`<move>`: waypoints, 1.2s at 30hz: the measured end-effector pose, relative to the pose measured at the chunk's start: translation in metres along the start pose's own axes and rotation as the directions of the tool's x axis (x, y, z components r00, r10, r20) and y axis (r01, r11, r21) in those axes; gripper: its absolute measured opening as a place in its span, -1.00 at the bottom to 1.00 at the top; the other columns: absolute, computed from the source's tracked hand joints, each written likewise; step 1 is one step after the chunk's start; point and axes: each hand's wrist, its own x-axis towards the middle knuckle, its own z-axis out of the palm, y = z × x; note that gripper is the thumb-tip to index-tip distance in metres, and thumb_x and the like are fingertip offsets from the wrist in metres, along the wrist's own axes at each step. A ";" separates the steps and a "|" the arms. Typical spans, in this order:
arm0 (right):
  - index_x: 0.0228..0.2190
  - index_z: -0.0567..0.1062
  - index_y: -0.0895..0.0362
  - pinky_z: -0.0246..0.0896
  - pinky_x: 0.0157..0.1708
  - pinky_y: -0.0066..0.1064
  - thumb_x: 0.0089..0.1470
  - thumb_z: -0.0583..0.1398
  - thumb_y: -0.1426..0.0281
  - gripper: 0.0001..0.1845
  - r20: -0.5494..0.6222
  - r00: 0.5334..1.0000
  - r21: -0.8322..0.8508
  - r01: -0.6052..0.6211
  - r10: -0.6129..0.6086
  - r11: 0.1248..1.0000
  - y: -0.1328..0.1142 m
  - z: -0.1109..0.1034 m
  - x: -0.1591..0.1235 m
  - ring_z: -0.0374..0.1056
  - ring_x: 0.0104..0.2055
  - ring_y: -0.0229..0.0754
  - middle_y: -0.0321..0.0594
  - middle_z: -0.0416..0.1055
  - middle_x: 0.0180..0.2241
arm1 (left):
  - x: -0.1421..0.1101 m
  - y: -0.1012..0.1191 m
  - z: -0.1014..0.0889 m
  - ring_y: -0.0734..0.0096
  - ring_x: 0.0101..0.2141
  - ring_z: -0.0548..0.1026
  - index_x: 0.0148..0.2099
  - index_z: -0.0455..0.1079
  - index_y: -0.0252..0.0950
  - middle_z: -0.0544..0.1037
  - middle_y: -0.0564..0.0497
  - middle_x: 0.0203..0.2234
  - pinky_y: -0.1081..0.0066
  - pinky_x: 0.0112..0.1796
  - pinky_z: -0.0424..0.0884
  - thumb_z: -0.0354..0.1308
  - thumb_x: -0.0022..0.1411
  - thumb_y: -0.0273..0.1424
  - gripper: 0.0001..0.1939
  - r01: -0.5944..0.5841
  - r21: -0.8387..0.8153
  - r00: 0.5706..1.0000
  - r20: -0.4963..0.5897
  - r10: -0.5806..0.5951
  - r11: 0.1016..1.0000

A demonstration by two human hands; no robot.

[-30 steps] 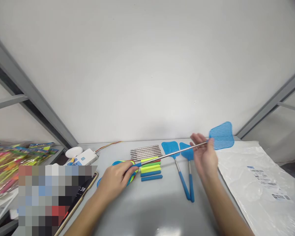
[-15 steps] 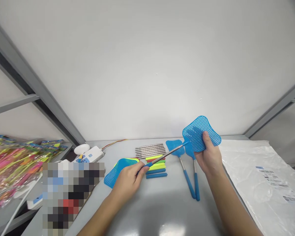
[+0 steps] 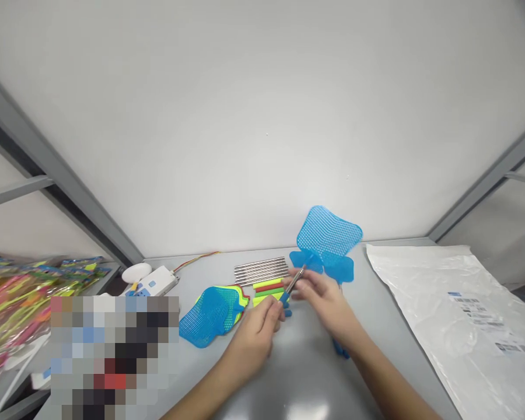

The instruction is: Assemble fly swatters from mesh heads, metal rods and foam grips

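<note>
My left hand [image 3: 257, 328] is closed round the blue grip of a fly swatter [image 3: 326, 230]. Its mesh head is raised at the far side, tilted up. My right hand [image 3: 328, 306], slightly blurred, has thumb and fingers round the swatter's metal rod, just above the grip. Behind that hand lie two more blue fly swatters [image 3: 339, 267], their rods and handles mostly hidden. Coloured grips [image 3: 268, 290] in yellow, red, green and blue lie beyond my left hand, partly covered by it. Metal rods [image 3: 261, 270] lie in a row behind them.
Loose mesh swatter heads [image 3: 203, 318], blue on top with yellow and red edges below, are stacked left. A power strip [image 3: 157, 282] and white oval object [image 3: 136, 272] sit farther left. Bagged colourful items [image 3: 30, 303] fill the far left; a white plastic bag [image 3: 446, 303] covers the right.
My right hand has left the mesh head and moved left and down to the rod. The swatter now points more upright, and its rod looks shorter. My left hand keeps its hold.
</note>
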 end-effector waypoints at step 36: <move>-0.35 0.49 0.14 0.11 -0.42 -0.37 0.29 -0.10 0.24 -0.56 0.518 0.855 -0.855 0.519 0.022 -0.003 0.025 0.078 0.045 0.46 -0.35 -0.07 -0.08 0.54 -0.39 | 0.000 0.059 0.082 0.48 -0.28 0.50 -0.16 0.46 -0.14 0.54 0.10 -0.31 0.57 -0.29 0.38 0.12 0.26 -0.36 -0.88 -0.590 0.001 0.565 0.715 0.412 0.807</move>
